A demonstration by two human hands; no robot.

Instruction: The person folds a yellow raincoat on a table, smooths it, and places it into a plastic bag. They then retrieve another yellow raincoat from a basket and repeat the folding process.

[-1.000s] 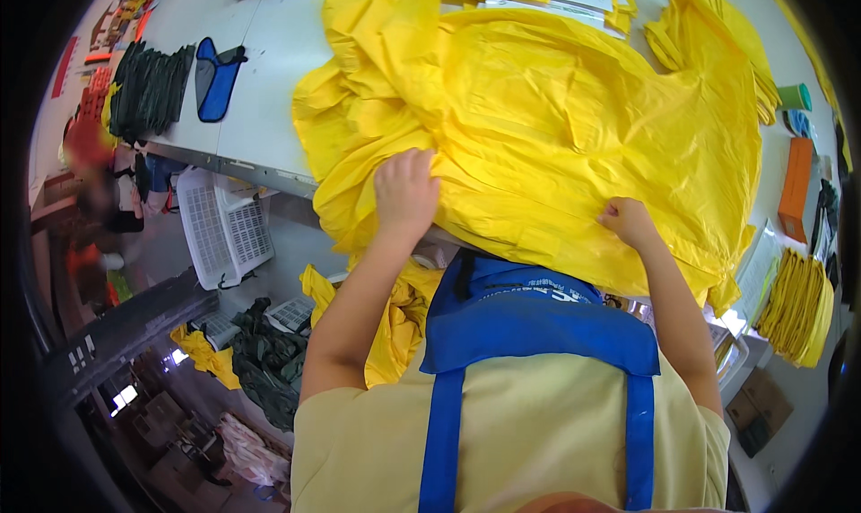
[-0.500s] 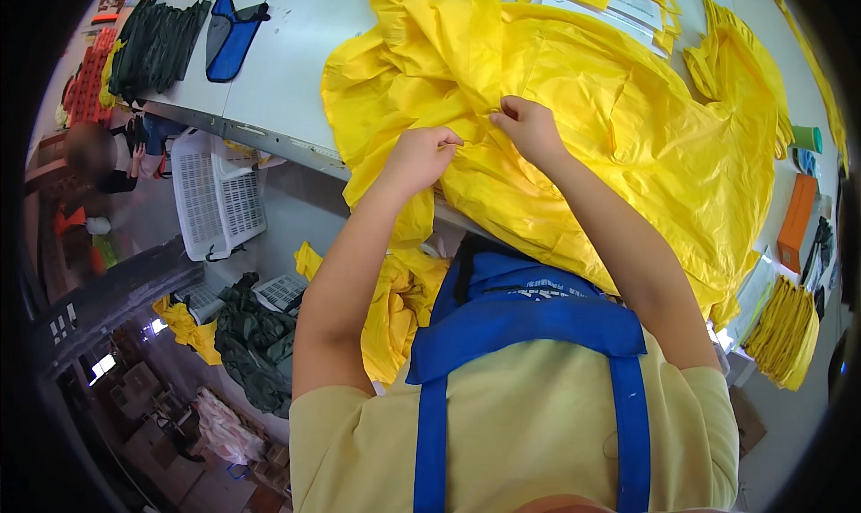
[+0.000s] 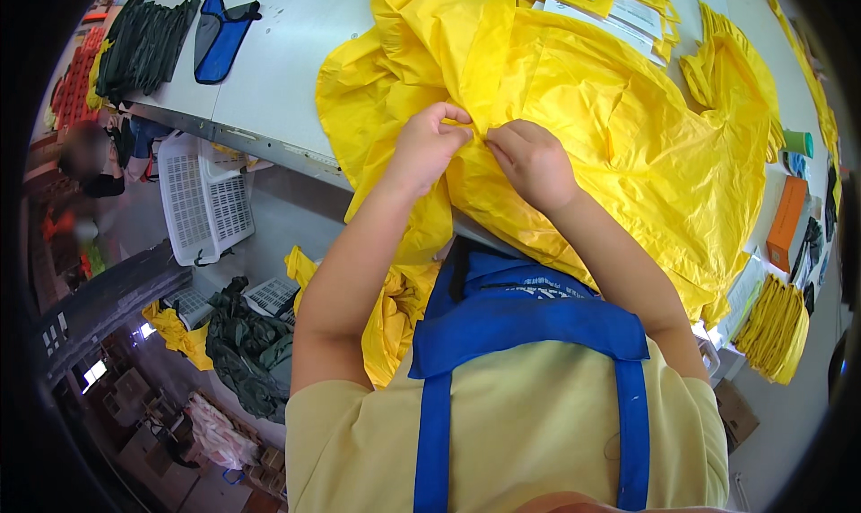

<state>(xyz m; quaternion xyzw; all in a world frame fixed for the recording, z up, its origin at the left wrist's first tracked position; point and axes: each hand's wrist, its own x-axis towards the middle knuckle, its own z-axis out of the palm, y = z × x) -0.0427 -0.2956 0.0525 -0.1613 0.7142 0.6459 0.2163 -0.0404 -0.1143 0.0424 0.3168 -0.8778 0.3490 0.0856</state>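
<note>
Both hands are now meeting at one fold. Left hand (image 3: 429, 145) and right hand (image 3: 531, 159) are pinching the yellow garment (image 3: 628, 127), lying spread on the bench (image 3: 287, 56), seemingly to keep that fold taut.

My spot at the long pale grey bench (image 3: 296, 56), in even, bright light.

The bench runs away from me with a metal front edge. Below it on my left, white slatted plastic baskets (image 3: 202, 199) stand on a grey floor (image 3: 296, 221), with dark green cloth heaps (image 3: 247, 347) beside them. A stack of yellow folded pieces (image 3: 778, 329) sits low on my right, near cardboard boxes (image 3: 735, 410).
</note>
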